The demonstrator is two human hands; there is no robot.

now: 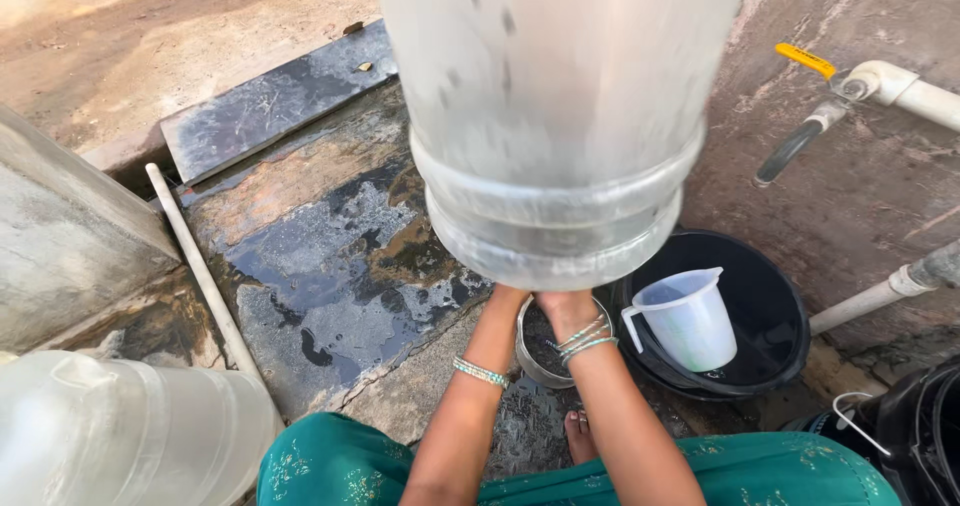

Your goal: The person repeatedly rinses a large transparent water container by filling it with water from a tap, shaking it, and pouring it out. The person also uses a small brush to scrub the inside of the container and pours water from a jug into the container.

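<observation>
A large clear plastic water jug [555, 116] is tipped with its base toward me, filling the top middle of the head view. My left hand [508, 299] and my right hand [565, 308] reach under it, both mostly hidden behind the jug, gripping its lower end. Both wrists wear bangles. Below the jug stands a small steel pot [540, 351] with dark contents.
A black tub [775, 311] at right holds a translucent measuring jug [690, 318]. Above it is a white pipe with a yellow-handled tap [835, 91]. Another clear jug [120, 431] lies bottom left. Wet stone floor [330, 256], a thin white pipe [200, 266], my foot [580, 436].
</observation>
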